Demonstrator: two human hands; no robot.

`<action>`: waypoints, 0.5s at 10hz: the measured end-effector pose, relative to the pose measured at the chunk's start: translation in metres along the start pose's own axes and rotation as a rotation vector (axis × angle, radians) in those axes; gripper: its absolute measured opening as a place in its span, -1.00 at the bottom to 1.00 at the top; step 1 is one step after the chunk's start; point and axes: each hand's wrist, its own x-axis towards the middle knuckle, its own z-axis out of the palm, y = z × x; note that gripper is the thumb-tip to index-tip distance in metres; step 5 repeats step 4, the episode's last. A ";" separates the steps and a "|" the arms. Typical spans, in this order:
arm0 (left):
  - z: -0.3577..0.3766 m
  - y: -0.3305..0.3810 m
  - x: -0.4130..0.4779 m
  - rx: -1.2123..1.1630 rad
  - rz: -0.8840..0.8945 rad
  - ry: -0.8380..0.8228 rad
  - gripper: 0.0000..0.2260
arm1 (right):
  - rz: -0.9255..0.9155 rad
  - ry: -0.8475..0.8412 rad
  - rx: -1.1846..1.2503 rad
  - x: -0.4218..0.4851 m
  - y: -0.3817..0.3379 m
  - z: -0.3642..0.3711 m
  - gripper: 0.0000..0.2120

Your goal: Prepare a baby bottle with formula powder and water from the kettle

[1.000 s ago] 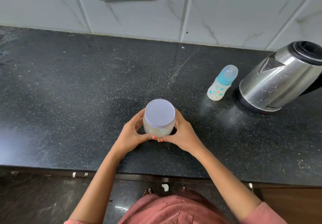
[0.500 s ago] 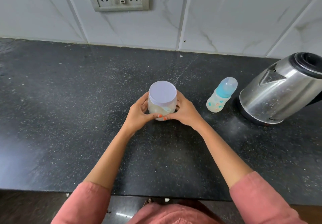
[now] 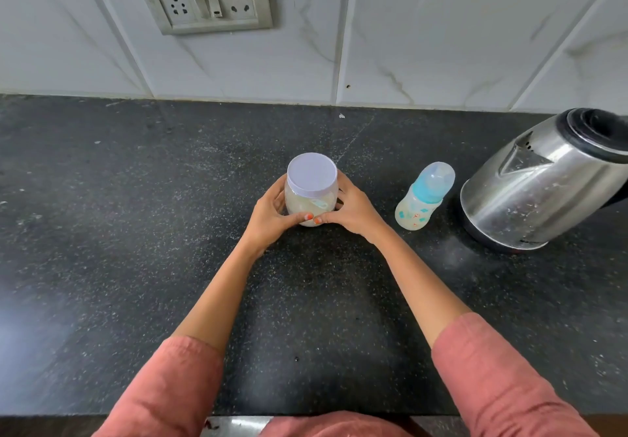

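While the lidded formula jar stands upright on the black desk, well left of the steel kettle, the left hand and right hand grip it from both sides, fingers curled round it, thumbs meeting in front. The capped baby bottle stands just left of the kettle.

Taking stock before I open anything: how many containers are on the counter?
3. The powder jar stands centrally, held between left hand and right hand; the baby bottle right of it; the kettle at the far right, partly cut off. None seems hidden.
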 end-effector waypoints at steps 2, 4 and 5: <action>0.004 -0.005 -0.011 0.110 0.040 0.015 -0.25 | -0.053 0.074 -0.035 -0.011 0.005 0.009 -0.20; 0.025 0.004 -0.040 0.296 0.088 0.206 -0.41 | -0.031 0.304 -0.130 -0.040 0.009 0.023 -0.51; 0.025 0.004 -0.040 0.296 0.088 0.206 -0.41 | -0.031 0.304 -0.130 -0.040 0.009 0.023 -0.51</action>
